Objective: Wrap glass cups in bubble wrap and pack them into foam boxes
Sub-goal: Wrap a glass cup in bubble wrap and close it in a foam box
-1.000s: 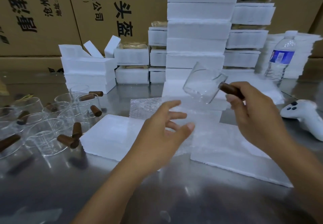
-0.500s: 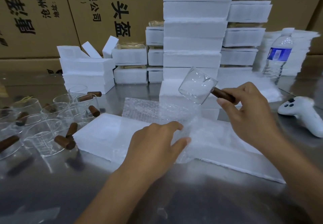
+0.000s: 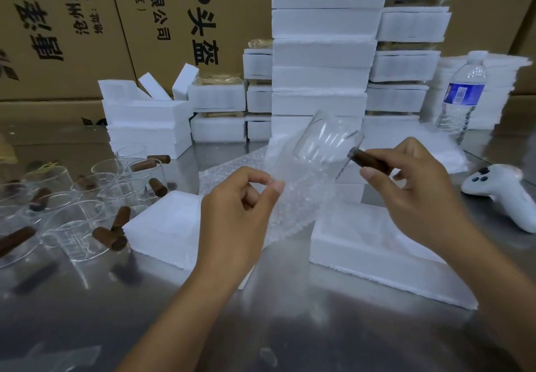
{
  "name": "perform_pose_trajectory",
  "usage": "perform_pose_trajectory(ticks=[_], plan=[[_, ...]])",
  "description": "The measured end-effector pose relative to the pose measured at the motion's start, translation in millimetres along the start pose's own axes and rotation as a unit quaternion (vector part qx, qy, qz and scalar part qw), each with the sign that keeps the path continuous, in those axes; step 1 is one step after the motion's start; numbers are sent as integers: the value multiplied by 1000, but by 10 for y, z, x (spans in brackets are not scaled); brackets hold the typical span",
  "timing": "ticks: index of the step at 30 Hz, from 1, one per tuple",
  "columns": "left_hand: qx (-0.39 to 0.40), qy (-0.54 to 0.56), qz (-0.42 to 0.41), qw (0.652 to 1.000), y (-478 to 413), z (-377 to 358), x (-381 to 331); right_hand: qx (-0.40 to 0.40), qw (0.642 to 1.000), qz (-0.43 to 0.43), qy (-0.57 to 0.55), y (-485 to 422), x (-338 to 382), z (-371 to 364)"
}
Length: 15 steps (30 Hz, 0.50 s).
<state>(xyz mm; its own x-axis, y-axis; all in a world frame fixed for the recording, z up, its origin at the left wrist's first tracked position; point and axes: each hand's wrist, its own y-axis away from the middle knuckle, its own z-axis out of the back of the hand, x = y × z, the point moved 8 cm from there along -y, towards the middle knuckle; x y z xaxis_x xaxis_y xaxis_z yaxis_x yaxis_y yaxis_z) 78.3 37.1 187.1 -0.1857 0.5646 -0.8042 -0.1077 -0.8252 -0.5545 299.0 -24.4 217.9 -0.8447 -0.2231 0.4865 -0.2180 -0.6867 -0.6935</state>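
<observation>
One glass cup point(image 3: 324, 142) hangs tilted above the counter point(image 3: 290, 313), its brown handle point(image 3: 369, 161) pinched between thumb and fingers of the right hand point(image 3: 420, 194). The left hand point(image 3: 237, 212) pinches a sheet of bubble wrap point(image 3: 293, 197) held up just below the cup. Two foam slabs point(image 3: 165, 221) lie underneath. More cups point(image 3: 72, 226) crowd the left, with stacked foam boxes point(image 3: 322, 52), a water bottle point(image 3: 461, 96) and a white controller point(image 3: 504, 192) behind and to the right.
</observation>
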Motion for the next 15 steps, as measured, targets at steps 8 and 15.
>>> perform_pose_trajectory(ticks=[8, 15], plan=[[-63, -24, -86, 994, 35, 123, -206, 34, 988, 24, 147, 40, 19, -27], [-43, -84, -222, 970, 98, 74, -437, 46, 986, 46, 155, 64, 121, -60]])
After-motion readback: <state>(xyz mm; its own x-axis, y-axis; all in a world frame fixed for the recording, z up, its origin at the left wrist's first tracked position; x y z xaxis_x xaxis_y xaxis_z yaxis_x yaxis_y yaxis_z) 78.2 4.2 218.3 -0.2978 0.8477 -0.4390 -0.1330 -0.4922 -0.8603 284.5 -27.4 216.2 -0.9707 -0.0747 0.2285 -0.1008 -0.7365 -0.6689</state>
